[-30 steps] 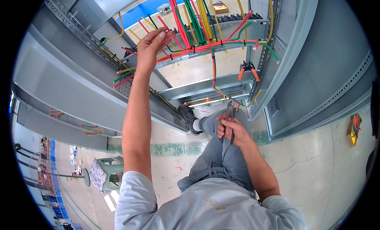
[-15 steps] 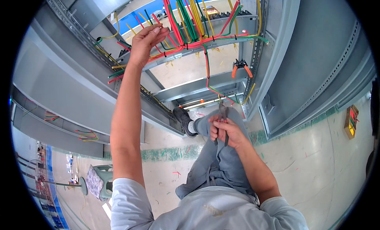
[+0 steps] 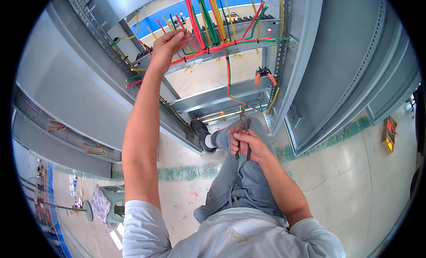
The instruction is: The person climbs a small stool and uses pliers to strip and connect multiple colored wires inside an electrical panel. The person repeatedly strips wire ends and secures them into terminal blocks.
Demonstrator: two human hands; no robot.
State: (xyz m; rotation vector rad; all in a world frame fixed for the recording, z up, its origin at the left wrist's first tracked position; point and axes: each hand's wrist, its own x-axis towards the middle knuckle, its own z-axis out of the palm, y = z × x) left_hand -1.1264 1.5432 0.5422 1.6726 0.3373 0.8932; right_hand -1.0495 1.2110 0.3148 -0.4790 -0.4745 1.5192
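My left hand reaches up to the wire bundle, its thumb and fingers pinched together. A red wire stands right beside the fingertips; what they grip, if anything, is too small to make out. Red, green and yellow wires are tied along a cross rail, and thick bunches rise from it. Low down, over my thigh, my right hand is closed around dark-handled pliers. Their jaws point away from me, toward the cabinet.
Orange-handled wire strippers hang at the right of the open cabinet frame. Grey panels flank both sides. A box of wire pieces lies on the floor at right, a cushioned stool at left. Wire scraps litter the floor.
The view has shifted slightly. My left hand stays pinched at the wires, and my right hand still holds the pliers low down.
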